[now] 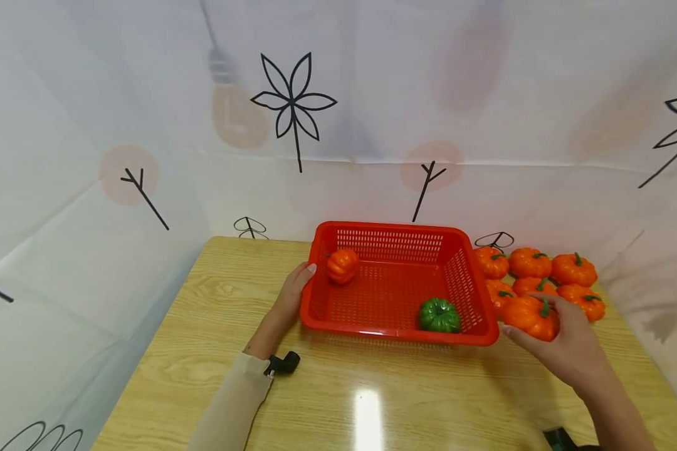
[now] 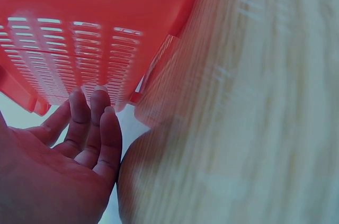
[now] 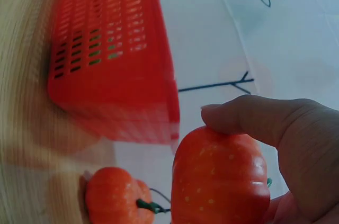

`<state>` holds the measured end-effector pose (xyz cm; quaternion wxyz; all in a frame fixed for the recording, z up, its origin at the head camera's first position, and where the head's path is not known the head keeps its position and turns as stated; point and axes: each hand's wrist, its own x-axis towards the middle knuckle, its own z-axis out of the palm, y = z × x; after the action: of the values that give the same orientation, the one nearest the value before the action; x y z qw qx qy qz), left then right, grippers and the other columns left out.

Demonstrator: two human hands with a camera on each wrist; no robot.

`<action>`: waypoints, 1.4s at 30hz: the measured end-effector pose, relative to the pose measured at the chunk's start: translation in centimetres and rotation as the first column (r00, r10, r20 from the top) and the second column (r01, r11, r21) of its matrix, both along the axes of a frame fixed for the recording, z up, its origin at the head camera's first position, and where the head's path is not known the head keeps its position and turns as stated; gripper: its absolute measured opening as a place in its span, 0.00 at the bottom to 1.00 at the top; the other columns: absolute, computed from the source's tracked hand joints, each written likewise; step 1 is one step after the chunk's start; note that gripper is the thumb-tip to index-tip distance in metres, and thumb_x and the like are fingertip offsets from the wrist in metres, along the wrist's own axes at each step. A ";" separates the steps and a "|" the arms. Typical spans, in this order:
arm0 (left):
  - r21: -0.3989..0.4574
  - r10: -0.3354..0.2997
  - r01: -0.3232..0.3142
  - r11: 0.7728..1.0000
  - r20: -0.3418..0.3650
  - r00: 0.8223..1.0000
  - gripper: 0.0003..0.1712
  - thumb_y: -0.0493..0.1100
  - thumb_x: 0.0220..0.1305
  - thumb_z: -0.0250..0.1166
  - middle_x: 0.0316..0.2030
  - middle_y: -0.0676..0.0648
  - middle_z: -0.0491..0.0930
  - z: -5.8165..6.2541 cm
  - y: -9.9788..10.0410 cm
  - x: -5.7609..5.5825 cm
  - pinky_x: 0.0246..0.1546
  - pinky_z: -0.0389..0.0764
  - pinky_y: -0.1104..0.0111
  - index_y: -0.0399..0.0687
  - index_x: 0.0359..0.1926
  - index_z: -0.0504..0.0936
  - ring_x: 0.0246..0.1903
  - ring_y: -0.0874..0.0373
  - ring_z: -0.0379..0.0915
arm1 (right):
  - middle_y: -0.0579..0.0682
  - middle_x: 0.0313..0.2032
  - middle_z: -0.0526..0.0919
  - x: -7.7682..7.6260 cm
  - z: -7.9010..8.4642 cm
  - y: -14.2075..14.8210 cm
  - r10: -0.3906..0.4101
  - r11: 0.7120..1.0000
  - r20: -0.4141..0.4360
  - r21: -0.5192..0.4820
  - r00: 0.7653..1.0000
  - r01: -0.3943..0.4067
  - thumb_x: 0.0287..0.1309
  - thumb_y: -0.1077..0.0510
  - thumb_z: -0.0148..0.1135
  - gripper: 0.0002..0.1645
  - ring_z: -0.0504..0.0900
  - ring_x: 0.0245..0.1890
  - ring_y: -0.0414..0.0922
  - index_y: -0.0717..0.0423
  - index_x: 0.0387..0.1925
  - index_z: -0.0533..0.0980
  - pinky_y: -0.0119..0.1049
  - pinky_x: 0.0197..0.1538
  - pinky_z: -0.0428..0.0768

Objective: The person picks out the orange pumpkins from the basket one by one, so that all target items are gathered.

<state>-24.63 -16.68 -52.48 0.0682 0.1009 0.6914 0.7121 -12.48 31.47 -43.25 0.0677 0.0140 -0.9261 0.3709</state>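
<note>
A red slotted plastic basket (image 1: 399, 334) stands on the table, with one small orange pumpkin (image 1: 342, 265) at its left and a green pumpkin (image 1: 439, 315) in its front right corner. My left hand (image 1: 293, 291) holds the basket's left end, thumb at the rim; in the left wrist view its fingers (image 2: 110, 139) reach up against the slotted wall. Just off the basket's right end, my right hand (image 1: 575, 344) grips an orange pumpkin (image 1: 530, 318) with a green stem. Its thumb (image 3: 238, 118) presses one side of that pumpkin in the right wrist view; the other fingers are mostly hidden behind it.
Several more orange pumpkins (image 1: 574, 269) lie in rows on the table right of the basket. The wooden table (image 1: 214, 326) backs onto a white patterned cloth (image 1: 350, 113), which also hangs along both sides.
</note>
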 end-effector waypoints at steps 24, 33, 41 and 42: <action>0.025 0.016 -0.016 1.000 -0.001 1.000 0.30 0.58 0.84 0.49 0.62 0.38 0.81 0.2 0.2 0.2 0.59 0.84 0.59 0.43 0.71 0.71 0.61 0.39 0.79 | 0.86 0.50 0.72 -1.7 -2.7 2.6 -0.028 0.964 0.228 0.262 0.973 -0.034 0.60 0.36 0.75 0.58 0.77 0.46 0.75 0.87 0.58 0.62 0.66 0.45 0.81; 0.016 0.001 -0.001 1.000 0.005 1.000 0.31 0.59 0.84 0.48 0.64 0.38 0.79 0.3 0.1 0.0 0.61 0.83 0.55 0.43 0.73 0.70 0.62 0.38 0.78 | 0.90 0.53 0.69 -2.1 -4.6 2.5 -0.054 0.954 0.185 0.300 0.981 -0.004 0.62 0.38 0.73 0.56 0.73 0.50 0.82 0.87 0.58 0.61 0.73 0.49 0.77; 0.004 0.013 -0.013 1.000 0.007 1.000 0.31 0.58 0.84 0.48 0.65 0.39 0.79 0.3 0.2 0.2 0.63 0.82 0.56 0.42 0.73 0.70 0.63 0.40 0.78 | 0.91 0.53 0.64 -2.2 -4.7 1.8 -0.046 0.947 0.219 0.320 0.975 -0.027 0.64 0.38 0.70 0.58 0.71 0.52 0.84 0.89 0.62 0.59 0.75 0.51 0.75; 0.003 0.013 -0.013 1.000 0.007 1.000 0.31 0.58 0.84 0.48 0.65 0.39 0.79 0.3 0.2 0.1 0.62 0.82 0.55 0.42 0.73 0.70 0.63 0.40 0.78 | 0.92 0.53 0.64 -2.2 -4.6 1.8 -0.045 0.946 0.229 0.322 0.972 -0.031 0.64 0.38 0.69 0.58 0.71 0.52 0.85 0.89 0.62 0.58 0.75 0.51 0.75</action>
<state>-24.49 -16.46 -52.18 0.0657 0.0940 0.6907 0.7140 -14.68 33.24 -47.89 -0.0433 -0.0220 -0.9758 0.2130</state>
